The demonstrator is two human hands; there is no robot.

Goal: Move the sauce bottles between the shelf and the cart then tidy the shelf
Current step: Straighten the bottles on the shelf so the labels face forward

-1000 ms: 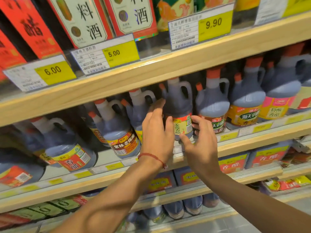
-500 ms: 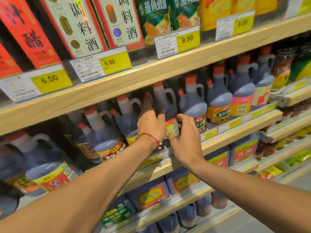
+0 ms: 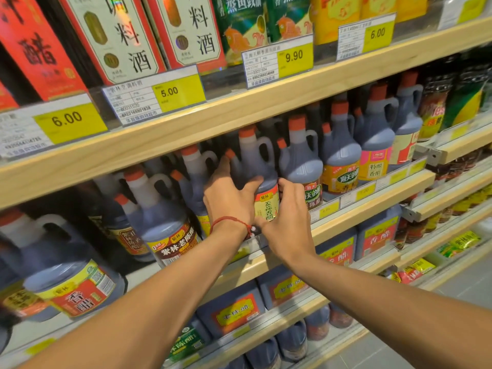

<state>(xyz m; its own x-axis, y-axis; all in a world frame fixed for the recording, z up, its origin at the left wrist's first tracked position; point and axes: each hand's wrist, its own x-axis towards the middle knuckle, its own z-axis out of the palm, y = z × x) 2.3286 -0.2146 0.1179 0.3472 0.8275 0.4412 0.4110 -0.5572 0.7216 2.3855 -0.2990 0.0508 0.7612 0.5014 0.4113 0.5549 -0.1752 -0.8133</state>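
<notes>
A dark vinegar bottle with an orange cap and a yellow label stands at the front of the middle shelf. My left hand grips its left side, thumb across the front above the label. My right hand holds its right side, fingers curled round the lower body. The same kind of handled bottle stands close on both sides: one with a brown label to the left, one with a red-green label to the right. The cart is out of view.
The upper shelf board hangs low over the bottle caps, with yellow price tags on it. Red and white boxes stand above. Square vinegar jugs fill the lower shelves. Grey floor shows at the lower right.
Both hands have gone from hovering in front of the bottles to closing round the yellow-labelled bottle. My view has shifted to the right along the shelf.
</notes>
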